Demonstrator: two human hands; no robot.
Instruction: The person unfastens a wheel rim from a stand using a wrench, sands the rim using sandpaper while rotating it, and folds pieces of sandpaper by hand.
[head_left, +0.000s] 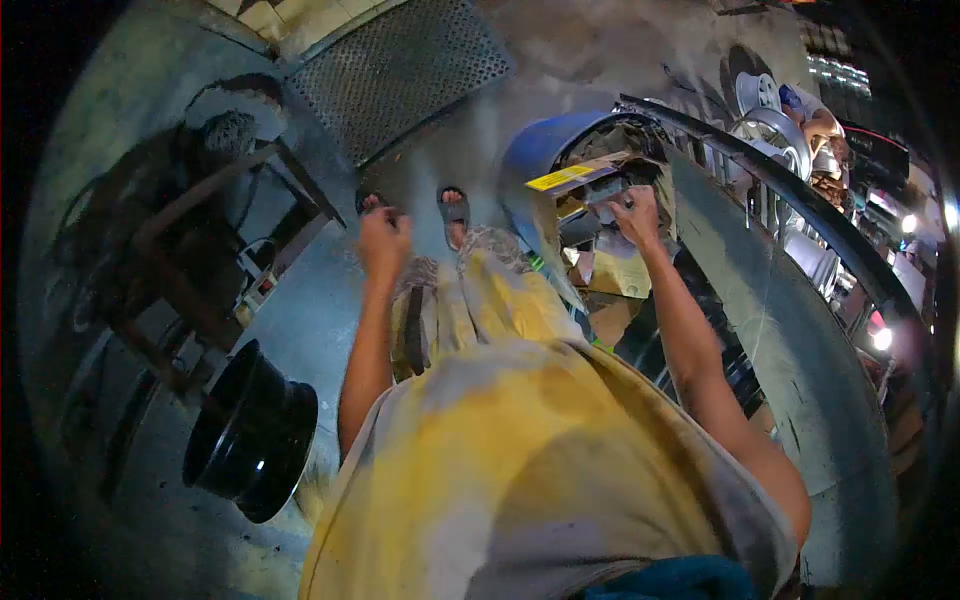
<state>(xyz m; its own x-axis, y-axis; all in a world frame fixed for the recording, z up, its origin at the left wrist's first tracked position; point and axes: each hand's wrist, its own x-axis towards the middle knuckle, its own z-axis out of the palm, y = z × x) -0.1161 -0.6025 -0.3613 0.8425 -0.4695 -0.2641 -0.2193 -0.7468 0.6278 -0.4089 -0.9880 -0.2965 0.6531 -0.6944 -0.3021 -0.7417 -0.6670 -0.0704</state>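
Observation:
My right hand (637,213) is over a blue bin (540,150) full of scraps. Its fingers are bent, with a gap between thumb and forefinger, and I see nothing held in them. Just beyond the fingertips, a flat strip with a yellow label (575,177) slants across the bin's opening. Torn cardboard (620,270) and other scraps fill the bin below the hand. My left hand (384,243) is raised in front of my left leg, fingers curled closed. Something small and dark shows at its fingertips, too unclear to name.
A black wheel rim (250,435) lies on the floor at left, near a rusty metal frame (190,215). A perforated metal plate (400,80) is ahead. Beyond a dark rail (790,185) at right, a person (822,123) is among several silver wheel rims (775,135).

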